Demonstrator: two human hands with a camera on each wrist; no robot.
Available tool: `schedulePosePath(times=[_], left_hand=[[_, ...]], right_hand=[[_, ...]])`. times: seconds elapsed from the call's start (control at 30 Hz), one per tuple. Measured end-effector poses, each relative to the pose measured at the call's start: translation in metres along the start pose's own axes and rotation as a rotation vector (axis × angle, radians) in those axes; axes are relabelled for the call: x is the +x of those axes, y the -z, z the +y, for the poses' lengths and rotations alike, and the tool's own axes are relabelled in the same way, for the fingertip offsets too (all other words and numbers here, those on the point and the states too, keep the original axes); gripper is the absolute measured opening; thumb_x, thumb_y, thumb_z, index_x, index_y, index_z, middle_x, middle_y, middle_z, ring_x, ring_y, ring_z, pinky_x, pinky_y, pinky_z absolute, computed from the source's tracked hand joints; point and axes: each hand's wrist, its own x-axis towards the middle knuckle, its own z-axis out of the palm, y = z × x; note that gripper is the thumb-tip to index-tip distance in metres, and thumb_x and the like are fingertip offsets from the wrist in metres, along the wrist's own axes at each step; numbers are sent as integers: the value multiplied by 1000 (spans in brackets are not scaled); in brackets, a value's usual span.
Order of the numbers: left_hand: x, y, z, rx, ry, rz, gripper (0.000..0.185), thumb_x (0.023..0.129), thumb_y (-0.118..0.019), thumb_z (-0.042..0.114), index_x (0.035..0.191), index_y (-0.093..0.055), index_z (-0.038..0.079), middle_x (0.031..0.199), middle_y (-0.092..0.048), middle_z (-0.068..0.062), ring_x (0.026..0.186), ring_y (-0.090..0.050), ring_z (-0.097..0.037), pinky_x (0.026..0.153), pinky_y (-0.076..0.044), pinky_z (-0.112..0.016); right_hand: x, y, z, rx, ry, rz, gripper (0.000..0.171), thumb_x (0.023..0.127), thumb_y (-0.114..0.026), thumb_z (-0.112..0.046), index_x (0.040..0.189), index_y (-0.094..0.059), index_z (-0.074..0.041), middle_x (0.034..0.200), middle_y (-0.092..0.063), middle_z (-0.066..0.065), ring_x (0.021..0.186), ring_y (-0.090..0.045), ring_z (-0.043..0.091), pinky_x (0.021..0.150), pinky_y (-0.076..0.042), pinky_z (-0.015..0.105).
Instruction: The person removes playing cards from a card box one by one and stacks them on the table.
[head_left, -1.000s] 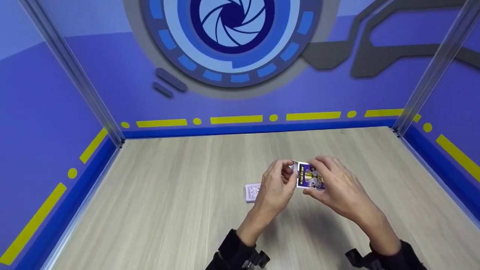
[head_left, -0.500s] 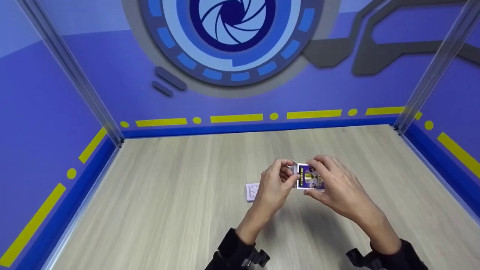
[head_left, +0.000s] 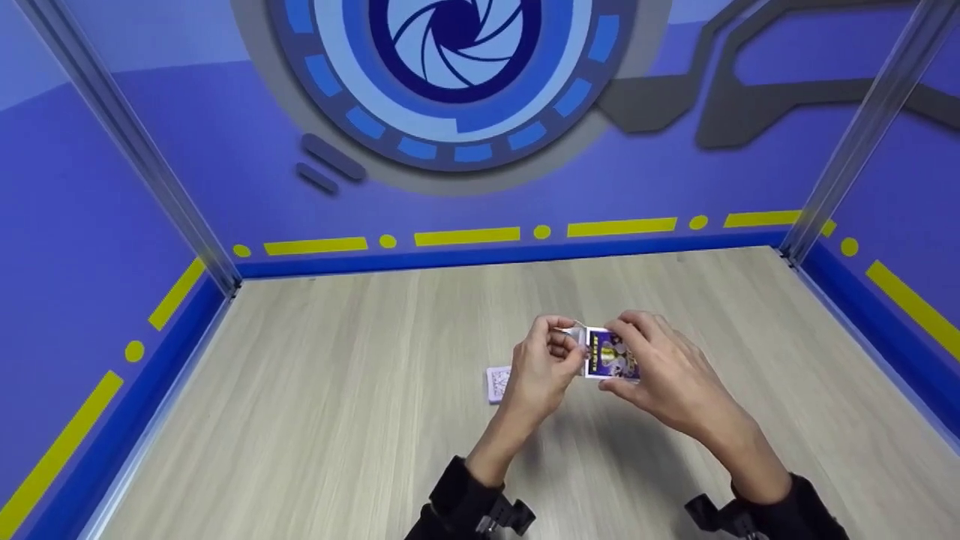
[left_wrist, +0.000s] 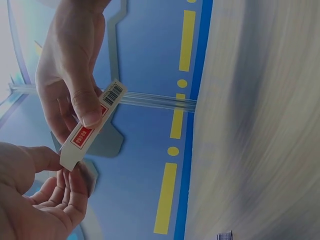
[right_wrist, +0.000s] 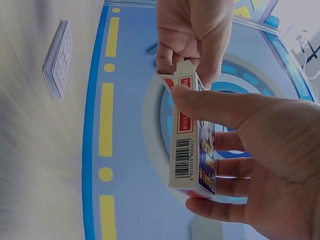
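Observation:
A small playing-card box, purple and yellow on its face with white edges, is held above the table by my right hand. The right wrist view shows that thumb across the narrow side with the barcode and the fingers behind the box. At the box's left end, my left hand pinches the end by its lifted flaps, thumb and fingertips curled there. Below and left, a deck of cards lies face down on the table, partly hidden behind the left hand.
The wooden tabletop meets a blue printed back wall and side walls, with metal posts at the corners. Each wrist wears a black strap with a small camera.
My left thumb has shifted slightly left off the box's face, and more of the white flap shows. My right hand keeps its grip; the head view has drifted a little.

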Motion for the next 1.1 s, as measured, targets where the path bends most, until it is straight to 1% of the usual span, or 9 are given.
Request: schedulePosePath(times=[0.17, 0.3, 0.47, 0.6, 0.77, 0.83, 0.93, 1.0, 1.1], left_hand=[[1, 2, 0, -26, 9, -14, 30, 95, -67, -3, 122, -56, 4, 96, -67, 1, 84, -62, -5, 75, -53, -21], [1, 5, 1, -15, 11, -3, 30, 94, -65, -4, 122, -56, 4, 98, -69, -2, 85, -61, -6, 74, -53, -22], [3, 13, 2, 22, -10, 25, 29, 95, -60, -5, 122, -57, 5, 102, -65, -3, 85, -58, -7, 73, -51, -23], [4, 22, 1, 106, -63, 64, 33, 92, -55, -8, 121, -62, 5, 102, -63, -3, 83, -55, -8, 71, -49, -24], [4, 33, 2, 269, -130, 78, 37, 90, -57, -5, 122, -70, 8, 100, -61, -1, 81, -51, -9, 68, -44, -24], [3, 35, 3, 342, -137, 56, 37, 90, -60, -2, 124, -71, 10, 104, -59, 0, 82, -51, -10, 68, -43, -23], [2, 38, 5, 433, -137, -7, 38, 92, -67, 7, 130, -69, 11, 113, -53, -2, 86, -54, -12, 70, -46, -23], [2, 39, 6, 482, -138, -59, 42, 92, -72, 15, 134, -66, 11, 122, -50, -4, 91, -56, -13, 75, -49, -23], [1, 39, 8, 540, -164, -123, 50, 92, -77, 23, 139, -62, 12, 136, -46, -8, 102, -58, -16, 84, -52, -27]], right_hand=[[0, 0, 1, -2, -4, 0, 68, 72, -96, -27, 128, -63, -5, 126, -59, 14, 102, -61, 29, 75, -54, 48], [-1, 1, 2, -4, -14, -4, 69, 73, -96, -28, 129, -63, -5, 126, -59, 14, 103, -61, 29, 75, -54, 48], [-1, 3, 4, 0, -36, -14, 71, 73, -96, -30, 130, -62, -5, 127, -59, 15, 105, -61, 29, 78, -54, 49], [0, 5, 5, -2, -56, -24, 70, 74, -95, -30, 130, -62, -6, 128, -59, 15, 105, -61, 29, 79, -53, 49], [1, 5, 5, -3, -68, -42, 69, 75, -94, -32, 131, -63, -6, 128, -59, 13, 104, -60, 27, 79, -52, 48], [1, 5, 6, -4, -67, -44, 69, 76, -94, -32, 132, -63, -6, 128, -59, 13, 105, -60, 28, 79, -52, 48], [0, 5, 6, -5, -66, -39, 69, 76, -94, -33, 132, -63, -6, 128, -59, 13, 105, -60, 28, 79, -52, 48], [0, 6, 7, -4, -63, -35, 69, 76, -93, -33, 131, -63, -6, 128, -59, 14, 106, -60, 28, 78, -52, 48], [-1, 6, 7, -2, -55, -25, 69, 75, -94, -32, 131, -63, -6, 128, -60, 14, 106, -60, 28, 78, -53, 48]])
